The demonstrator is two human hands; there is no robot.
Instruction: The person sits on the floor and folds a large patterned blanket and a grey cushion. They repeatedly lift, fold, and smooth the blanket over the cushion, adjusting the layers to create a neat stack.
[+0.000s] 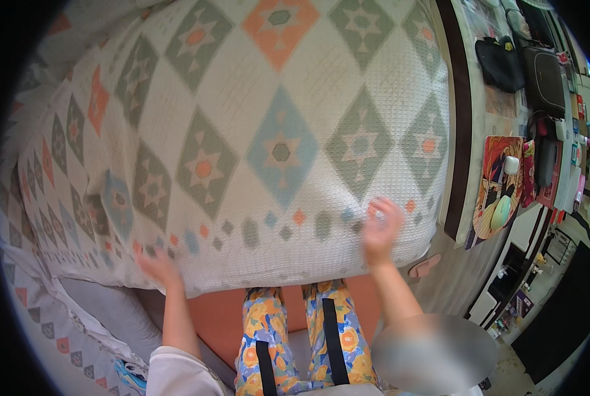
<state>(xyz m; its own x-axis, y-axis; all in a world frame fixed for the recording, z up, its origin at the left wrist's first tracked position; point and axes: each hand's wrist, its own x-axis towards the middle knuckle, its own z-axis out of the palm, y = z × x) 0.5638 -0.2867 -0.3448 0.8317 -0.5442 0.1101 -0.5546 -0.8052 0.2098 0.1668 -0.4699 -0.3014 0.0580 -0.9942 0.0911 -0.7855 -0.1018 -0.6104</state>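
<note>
A white waffle-textured bedspread [280,252] with green, orange and blue diamonds is spread before me over what looks like a bed. My left hand [160,267] is at its near left border, blurred, with the fingers apart. Over the small printed shapes near the right corner is my right hand [384,232]. Its fingers are bent and apart, also blurred, and no cloth shows between them. Contact with the fabric is hard to judge for either hand. Soft creases run beside the right fingertips, and the left part of the cover is rumpled.
Along the right stands a table [459,123] with a dark border, bearing a black bag [500,64], a colourful mat [497,193] and a pale green computer mouse [501,212]. A pink slipper [424,266] lies on the floor. Grey bedding [107,307] bulges at lower left.
</note>
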